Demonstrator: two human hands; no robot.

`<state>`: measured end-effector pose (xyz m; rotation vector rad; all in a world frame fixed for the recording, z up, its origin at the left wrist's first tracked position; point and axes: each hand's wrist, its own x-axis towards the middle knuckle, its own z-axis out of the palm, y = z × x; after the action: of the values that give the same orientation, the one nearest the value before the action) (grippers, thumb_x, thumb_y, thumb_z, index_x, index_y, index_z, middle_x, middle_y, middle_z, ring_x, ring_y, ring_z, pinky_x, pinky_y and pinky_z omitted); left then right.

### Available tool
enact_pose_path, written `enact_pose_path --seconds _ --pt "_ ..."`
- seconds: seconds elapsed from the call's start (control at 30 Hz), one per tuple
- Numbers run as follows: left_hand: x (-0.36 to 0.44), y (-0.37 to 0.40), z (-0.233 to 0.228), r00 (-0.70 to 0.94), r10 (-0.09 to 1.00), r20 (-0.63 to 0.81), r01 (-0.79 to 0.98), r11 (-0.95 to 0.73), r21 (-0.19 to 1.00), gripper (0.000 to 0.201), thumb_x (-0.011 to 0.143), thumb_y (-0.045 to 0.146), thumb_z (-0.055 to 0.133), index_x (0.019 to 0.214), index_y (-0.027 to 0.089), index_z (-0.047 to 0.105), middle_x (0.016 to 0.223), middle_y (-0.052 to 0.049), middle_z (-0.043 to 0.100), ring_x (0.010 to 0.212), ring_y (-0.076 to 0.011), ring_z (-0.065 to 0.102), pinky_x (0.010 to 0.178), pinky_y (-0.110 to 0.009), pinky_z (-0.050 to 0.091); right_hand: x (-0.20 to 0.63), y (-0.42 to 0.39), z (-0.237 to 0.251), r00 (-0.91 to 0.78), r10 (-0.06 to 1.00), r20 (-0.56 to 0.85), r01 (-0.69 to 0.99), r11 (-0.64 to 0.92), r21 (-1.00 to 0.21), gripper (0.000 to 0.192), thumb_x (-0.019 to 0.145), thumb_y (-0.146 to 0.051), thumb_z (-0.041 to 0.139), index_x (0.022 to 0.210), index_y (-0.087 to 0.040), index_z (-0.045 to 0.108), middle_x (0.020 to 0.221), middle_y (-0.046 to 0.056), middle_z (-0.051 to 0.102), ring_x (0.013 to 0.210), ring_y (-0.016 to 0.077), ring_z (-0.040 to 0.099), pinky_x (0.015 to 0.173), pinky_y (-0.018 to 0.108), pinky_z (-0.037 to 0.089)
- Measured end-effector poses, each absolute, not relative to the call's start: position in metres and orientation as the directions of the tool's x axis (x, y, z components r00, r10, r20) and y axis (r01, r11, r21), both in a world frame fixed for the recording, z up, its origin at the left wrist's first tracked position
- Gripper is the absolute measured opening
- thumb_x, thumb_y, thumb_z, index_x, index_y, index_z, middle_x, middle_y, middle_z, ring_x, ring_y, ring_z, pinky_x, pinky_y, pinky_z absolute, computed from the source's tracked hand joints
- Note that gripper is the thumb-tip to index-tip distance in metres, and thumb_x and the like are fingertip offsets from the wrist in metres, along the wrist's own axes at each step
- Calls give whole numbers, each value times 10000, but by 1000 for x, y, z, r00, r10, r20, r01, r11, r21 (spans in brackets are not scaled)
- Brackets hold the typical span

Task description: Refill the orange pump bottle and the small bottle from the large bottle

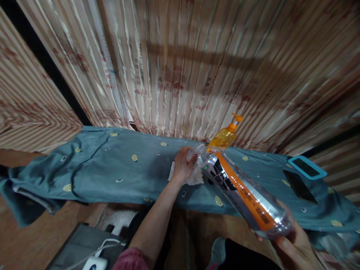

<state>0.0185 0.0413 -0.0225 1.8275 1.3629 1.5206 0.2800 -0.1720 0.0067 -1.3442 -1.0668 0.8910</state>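
My right hand [294, 238] is wrapped round the base of a large clear plastic bottle [242, 191] with an orange and silver label. The bottle lies tilted, its narrow end pointing up and left toward my left hand [182, 165]. That hand is closed on a clear plastic container [197, 155], which meets the bottle's neck; whether the two are touching or one inside the other I cannot tell. Below my left hand, a white tissue [194, 179] lies on the cloth. Just behind the bottle's neck stands a yellow pump bottle [223, 138] with an orange top.
A blue-green patterned cloth [98, 168] covers the long narrow table against a striped curtain [174, 75]. Toward the right end lie a dark phone [299, 186] and a light-blue framed tablet [306, 167]. A white device with a cable [95, 263] rests on a grey surface at lower left.
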Motion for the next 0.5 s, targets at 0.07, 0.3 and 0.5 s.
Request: enact_pose_path --seconds 0.07,0.3,0.5 --pt "18 41 -22 -63 855 516 425 -444 789 251 961 403 553 1058 189 642 1051 -96 720 1008 -262 685 919 -408 538 282 -172 5 303 949 92 94 67 -993 792 703 -509 836 1412 -274 575 1346 148 687 1178 411 681 745 444 648" --pt "19 41 -21 -61 862 503 411 -437 800 243 956 391 567 1055 182 642 1046 -93 719 1003 -254 682 914 -395 535 279 -173 6 299 943 146 147 106 -983 721 774 -477 794 1423 -261 567 1313 125 710 1174 379 690 801 453 644" --pt "19 41 -22 -63 851 522 401 -458 794 251 961 402 558 1049 181 639 1030 -95 721 994 -262 686 903 -406 539 277 -173 8 290 945 148 147 108 -983 723 772 -479 797 1425 -272 568 1326 114 704 1177 365 690 828 448 640"
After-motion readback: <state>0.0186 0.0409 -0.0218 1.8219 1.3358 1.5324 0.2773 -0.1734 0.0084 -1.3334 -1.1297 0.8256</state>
